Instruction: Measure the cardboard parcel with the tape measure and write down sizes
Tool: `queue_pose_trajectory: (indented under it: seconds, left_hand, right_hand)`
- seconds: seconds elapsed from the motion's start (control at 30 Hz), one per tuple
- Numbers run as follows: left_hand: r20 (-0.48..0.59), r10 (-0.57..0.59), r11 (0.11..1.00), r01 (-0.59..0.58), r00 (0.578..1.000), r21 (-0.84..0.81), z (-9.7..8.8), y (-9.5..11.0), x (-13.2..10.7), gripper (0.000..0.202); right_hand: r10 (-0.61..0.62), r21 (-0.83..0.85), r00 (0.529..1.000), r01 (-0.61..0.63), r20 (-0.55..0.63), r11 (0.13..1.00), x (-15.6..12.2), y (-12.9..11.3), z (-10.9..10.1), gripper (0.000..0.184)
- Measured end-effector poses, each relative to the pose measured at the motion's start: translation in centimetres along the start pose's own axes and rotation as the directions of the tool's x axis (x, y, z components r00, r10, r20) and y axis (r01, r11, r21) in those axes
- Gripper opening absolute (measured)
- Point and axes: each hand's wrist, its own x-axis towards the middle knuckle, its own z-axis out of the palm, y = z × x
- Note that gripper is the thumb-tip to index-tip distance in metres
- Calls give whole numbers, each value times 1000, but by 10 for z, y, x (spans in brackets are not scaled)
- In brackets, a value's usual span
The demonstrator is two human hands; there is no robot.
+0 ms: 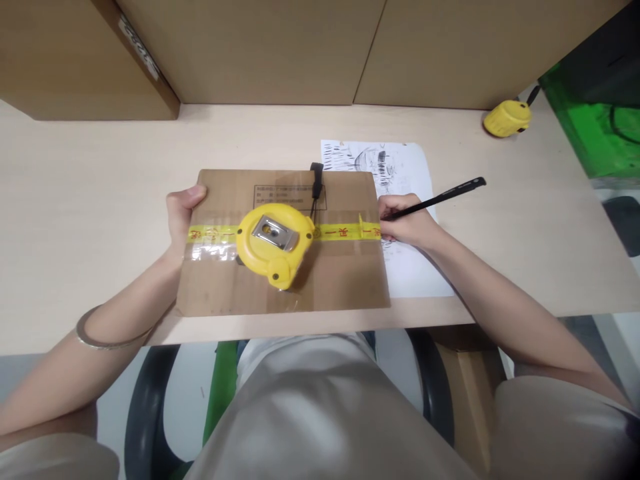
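Observation:
At the left edge of a cardboard box [220, 287], my left hand [183, 210] grips with the thumb on top; its other fingers are hidden behind the box. Yellow printed tape runs across the box's upper face. A yellow tape measure [257, 250] with a metal belt clip and a black wrist strap [317, 180] lies on that face. My right hand [407, 220] is closed around a black pen [450, 197] beside the box's right edge. It rests over a white sheet of paper [413, 273] with black marks, partly covered by the box. The pen's tip is hidden.
A second yellow tape measure [507, 119] stands at the back right of the pale table [90, 200]. Large cardboard boxes [265, 53] line the table's back edge. Something green [590, 127] lies beyond the right side. A chair's black armrest [150, 400] is below the front edge.

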Motion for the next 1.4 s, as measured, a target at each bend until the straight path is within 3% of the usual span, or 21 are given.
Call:
queue_pose_trajectory:
  seconds: [0.2,0.47,0.77,1.4]
  left_hand:
    - [-21,45,999,-45,999,4,-7,0,4,70]
    - [19,-13,1000,13,1000,22,-7,0,3,65]
    - [22,91,994,-92,996,63,-18,-1,13,68]
    - [22,62,997,-63,998,50,-13,-2,6,67]
  right_hand:
    - [0,-20,999,0,-34,1000,0,0,0,34]
    - [-7,-40,999,4,-53,999,0,1,-1,32]
    - [-26,-51,998,24,-55,998,0,4,-3,35]
    - [-12,-52,998,9,-69,999,1,4,-2,37]
